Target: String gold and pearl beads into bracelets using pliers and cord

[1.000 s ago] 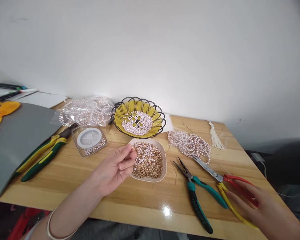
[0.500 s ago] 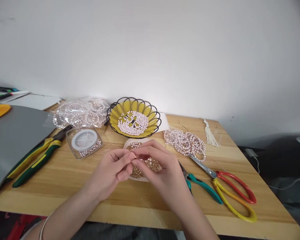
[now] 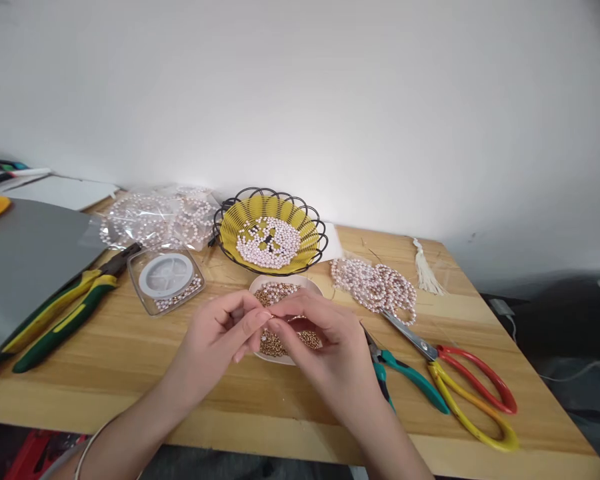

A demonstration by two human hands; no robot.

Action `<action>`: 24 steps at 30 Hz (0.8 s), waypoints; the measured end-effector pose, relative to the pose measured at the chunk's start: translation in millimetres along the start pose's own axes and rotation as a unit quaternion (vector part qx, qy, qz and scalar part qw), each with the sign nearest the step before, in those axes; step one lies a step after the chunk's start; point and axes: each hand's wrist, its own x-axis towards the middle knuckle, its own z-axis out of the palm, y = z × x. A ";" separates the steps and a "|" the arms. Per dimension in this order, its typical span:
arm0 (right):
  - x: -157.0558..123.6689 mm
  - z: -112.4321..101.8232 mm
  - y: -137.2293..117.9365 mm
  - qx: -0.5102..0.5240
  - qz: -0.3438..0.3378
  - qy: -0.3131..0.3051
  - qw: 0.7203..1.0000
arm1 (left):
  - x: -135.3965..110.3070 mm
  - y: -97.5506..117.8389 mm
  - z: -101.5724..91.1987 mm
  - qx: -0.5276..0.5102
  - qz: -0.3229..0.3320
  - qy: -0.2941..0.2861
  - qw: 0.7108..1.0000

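Observation:
My left hand (image 3: 225, 333) and my right hand (image 3: 320, 340) meet fingertip to fingertip over a pale dish (image 3: 316, 287). Both are closed in a pinch, thumb against forefinger. Whatever lies between the fingertips is too small and covered to make out. Gold beads (image 3: 273, 345) and pinkish pearl beads (image 3: 280, 289) fill the dish, partly hidden behind my fingers. Just behind it stands a yellow wicker basket (image 3: 230, 230) with a black looped rim, holding loose pale pink beads (image 3: 270, 250).
Left lie green-yellow pliers (image 3: 70, 317), a clear box (image 3: 145, 303) with a white spool (image 3: 166, 275), and bagged bead strands (image 3: 155, 220). Right are more bead strands (image 3: 375, 287), teal-handled pliers (image 3: 415, 381), red-yellow scissors (image 3: 425, 350) and a cream tassel (image 3: 425, 268). A white wall (image 3: 300, 100) rises behind.
The view has shifted slightly. My fingertips stay pinched together over the dish, with the fingers a little differently bent and more of the beads behind them showing.

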 end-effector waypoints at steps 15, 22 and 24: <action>-7.4 -1.8 2.5 0.117 0.023 0.044 0.992 | -8.5 2.9 3.1 0.002 0.032 -0.013 0.999; -9.0 -5.2 4.9 0.064 0.005 0.058 0.996 | -4.9 0.5 1.5 -0.020 -0.006 -0.033 0.999; -9.0 -6.6 4.2 0.058 0.004 0.048 0.997 | -4.8 0.0 1.1 -0.026 -0.013 -0.040 0.999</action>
